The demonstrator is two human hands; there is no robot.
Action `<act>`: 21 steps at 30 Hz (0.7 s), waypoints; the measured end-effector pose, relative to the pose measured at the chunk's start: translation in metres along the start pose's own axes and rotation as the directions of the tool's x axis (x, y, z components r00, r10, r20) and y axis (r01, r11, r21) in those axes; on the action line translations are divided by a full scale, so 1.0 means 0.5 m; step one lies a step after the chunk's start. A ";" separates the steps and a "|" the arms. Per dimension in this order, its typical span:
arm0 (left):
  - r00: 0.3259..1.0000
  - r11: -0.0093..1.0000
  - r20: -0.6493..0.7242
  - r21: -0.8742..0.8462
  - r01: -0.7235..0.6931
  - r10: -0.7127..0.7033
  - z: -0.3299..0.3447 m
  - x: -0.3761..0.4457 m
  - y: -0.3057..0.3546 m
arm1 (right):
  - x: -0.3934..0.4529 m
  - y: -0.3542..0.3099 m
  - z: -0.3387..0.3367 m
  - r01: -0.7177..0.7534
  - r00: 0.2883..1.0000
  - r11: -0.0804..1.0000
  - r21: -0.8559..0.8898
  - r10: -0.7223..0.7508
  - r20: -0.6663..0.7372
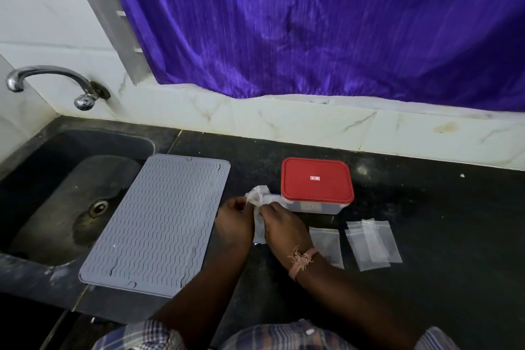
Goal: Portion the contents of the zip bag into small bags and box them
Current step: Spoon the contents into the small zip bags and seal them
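Note:
A crumpled clear zip bag (pixel 260 196) is held upright over the black counter, just left of a clear box with a red lid (pixel 316 181), which is closed. My left hand (pixel 234 221) pinches the bag's left side near its top. My right hand (pixel 282 224) grips the bag's right side and covers its lower part. What the bag holds is hidden. A small empty clear bag (pixel 326 244) lies flat to the right of my right wrist, and further right a few small bags (pixel 372 244) lie overlapping.
A grey ribbed silicone mat (pixel 156 224) lies to the left, partly over the dark sink (pixel 56 193). A chrome tap (pixel 51 79) juts from the wall above the sink. A purple curtain (pixel 312 23) hangs behind the counter (pixel 440 221).

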State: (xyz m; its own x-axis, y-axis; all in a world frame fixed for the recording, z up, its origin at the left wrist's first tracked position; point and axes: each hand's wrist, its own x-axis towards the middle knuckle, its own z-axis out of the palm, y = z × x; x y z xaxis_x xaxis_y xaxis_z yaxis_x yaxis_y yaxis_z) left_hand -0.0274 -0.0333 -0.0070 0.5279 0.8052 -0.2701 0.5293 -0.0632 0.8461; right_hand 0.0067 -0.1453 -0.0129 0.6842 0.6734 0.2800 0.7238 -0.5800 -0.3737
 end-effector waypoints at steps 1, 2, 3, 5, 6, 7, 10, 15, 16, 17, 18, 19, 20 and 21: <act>1.000 1.000 -0.012 0.001 0.003 -0.003 -0.002 0.003 0.000 | -0.001 0.006 0.001 0.025 1.000 0.999 -0.026 -0.025 -0.006; 1.000 1.000 -0.028 0.009 0.010 -0.010 -0.004 0.006 0.000 | 0.000 0.009 -0.003 0.030 1.000 0.999 -0.038 -0.030 -0.010; 0.999 1.000 -0.044 0.010 0.019 -0.019 -0.006 0.009 -0.001 | 0.001 0.015 -0.002 0.030 0.999 0.999 -0.039 -0.031 -0.027; 0.998 1.000 -0.064 0.007 0.030 -0.029 -0.010 0.012 0.001 | 0.000 0.020 -0.008 0.041 0.996 0.999 -0.020 -0.043 -0.080; 0.997 1.000 -0.069 0.007 0.027 -0.026 -0.012 0.013 0.002 | 0.000 0.019 -0.012 0.049 0.993 0.999 0.005 -0.048 -0.112; 0.997 1.000 -0.073 0.004 0.021 -0.020 -0.012 0.012 0.005 | -0.002 0.019 -0.018 0.041 0.989 0.998 0.053 -0.033 -0.143; 0.995 0.999 -0.087 -0.013 0.052 -0.053 -0.014 0.011 0.009 | -0.011 0.028 -0.040 -0.095 0.965 0.952 0.290 0.159 -0.208; 0.983 0.984 -0.029 -0.024 0.179 -0.179 -0.010 0.011 -0.010 | -0.050 0.084 -0.056 -0.307 0.862 0.865 0.398 0.429 -0.268; 0.981 0.981 0.005 -0.001 0.193 -0.193 -0.007 0.007 -0.016 | -0.058 0.092 -0.055 -0.340 0.859 0.853 0.395 0.453 -0.240; 0.982 0.982 0.029 0.012 0.189 -0.189 -0.004 0.002 -0.021 | -0.066 0.097 -0.052 -0.364 0.861 0.847 0.388 0.465 -0.206; 0.979 0.980 0.043 0.027 0.196 -0.197 -0.004 -0.003 -0.021 | -0.073 0.099 -0.047 -0.380 0.868 0.845 0.377 0.466 -0.169; 0.979 0.980 0.053 0.029 0.195 -0.196 0.000 -0.001 -0.019 | -0.077 0.098 -0.042 -0.388 0.878 0.847 0.363 0.460 -0.134; 0.976 0.977 0.062 0.027 0.209 -0.211 0.002 -0.003 -0.015 | -0.079 0.095 -0.036 -0.393 0.886 0.850 0.351 0.452 -0.102; 0.973 0.975 0.062 0.033 0.220 -0.222 0.004 0.000 -0.018 | -0.078 0.091 -0.029 -0.389 0.896 0.855 0.343 0.438 -0.077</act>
State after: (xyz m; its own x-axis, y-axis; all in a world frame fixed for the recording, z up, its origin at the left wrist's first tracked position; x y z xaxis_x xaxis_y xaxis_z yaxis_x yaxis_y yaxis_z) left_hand -0.0309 -0.0337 -0.0154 0.4378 0.7607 -0.4792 0.6543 0.0960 0.7501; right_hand 0.0142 -0.2042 -0.0281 0.9367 0.3139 0.1550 0.3223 -0.6009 -0.7314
